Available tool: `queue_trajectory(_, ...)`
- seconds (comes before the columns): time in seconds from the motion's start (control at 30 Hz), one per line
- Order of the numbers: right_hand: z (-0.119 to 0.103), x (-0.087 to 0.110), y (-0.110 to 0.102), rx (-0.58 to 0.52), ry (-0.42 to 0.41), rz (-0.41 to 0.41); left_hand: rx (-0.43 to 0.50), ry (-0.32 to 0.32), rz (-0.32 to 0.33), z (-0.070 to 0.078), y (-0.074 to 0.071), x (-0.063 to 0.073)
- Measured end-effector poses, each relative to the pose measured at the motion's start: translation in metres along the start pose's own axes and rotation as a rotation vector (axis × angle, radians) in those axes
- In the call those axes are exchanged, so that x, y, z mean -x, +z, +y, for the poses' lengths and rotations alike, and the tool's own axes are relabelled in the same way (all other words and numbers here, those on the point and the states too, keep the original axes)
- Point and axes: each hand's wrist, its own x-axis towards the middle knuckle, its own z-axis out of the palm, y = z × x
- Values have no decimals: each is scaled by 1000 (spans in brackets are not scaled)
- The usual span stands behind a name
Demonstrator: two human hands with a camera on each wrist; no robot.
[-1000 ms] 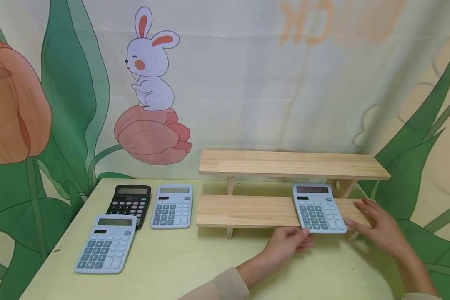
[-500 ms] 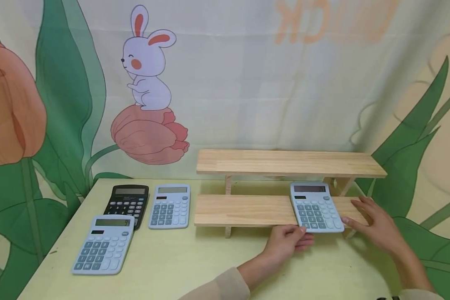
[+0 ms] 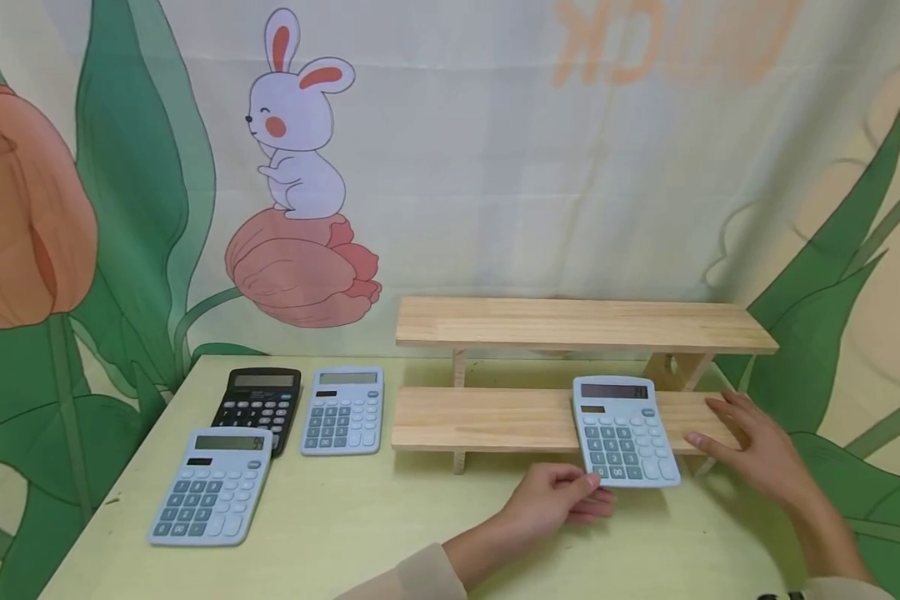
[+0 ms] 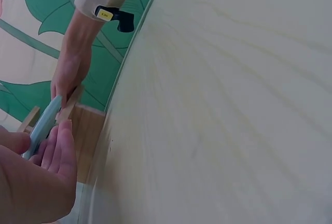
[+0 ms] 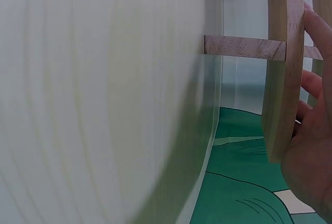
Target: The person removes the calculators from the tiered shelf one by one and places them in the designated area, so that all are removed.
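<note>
A light blue calculator (image 3: pixel 624 429) overlaps the right part of the lower wooden board (image 3: pixel 487 417), tilted, its bottom edge jutting over the board's front. My left hand (image 3: pixel 543 504) pinches its lower left corner, thumb on top and fingers underneath. Edge-on, the same calculator (image 4: pixel 45 123) shows between thumb and fingers in the left wrist view. At the lower board's right end rests my right hand (image 3: pixel 757 454), fingers spread and loosely bent. In the right wrist view that hand (image 5: pixel 315 141) lies along the board's edge (image 5: pixel 294 73), with no calculator in it.
The upper board (image 3: pixel 585 323) of the two-tier wooden stand runs behind. On the table's left (image 3: pixel 292 517) lie another blue calculator (image 3: pixel 342 412), a black one (image 3: pixel 264 400) and a third blue one (image 3: pixel 210 487) overlapping the black. A printed curtain (image 3: pixel 480 167) hangs behind.
The left hand has drawn the pinched calculator toward me and slightly left, so its top edge sits lower over the board. The right hand stays at the board's end.
</note>
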Motion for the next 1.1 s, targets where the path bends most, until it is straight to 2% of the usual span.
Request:
queue_trajectory(0.13, 0, 0, 0, 2, -1, -2, 5, -1, -7, -1, -1, 0)
queue_trajectory(0.33, 1, -1, 0, 2, 0, -2, 65, -4, 34, -2, 3, -5)
queue_trajectory(0.53, 1, -1, 0, 6, 2, 1, 137, 77, 134, -5, 7, -18)
queue_trajectory(0.73, 2, -1, 1, 3, 9, -2, 243, 76, 235, -9, 15, -23)
queue_trajectory(0.87, 1, -1, 1, 1, 9, -2, 263, 74, 281, -7, 21, -22)
queue_trajectory(0.97, 0, -1, 1, -1, 5, -2, 254, 74, 266, -4, 21, -18)
queue_trajectory(1.1, 1, -2, 1, 2, 4, 3, 237, 73, 190, -1, 16, -12)
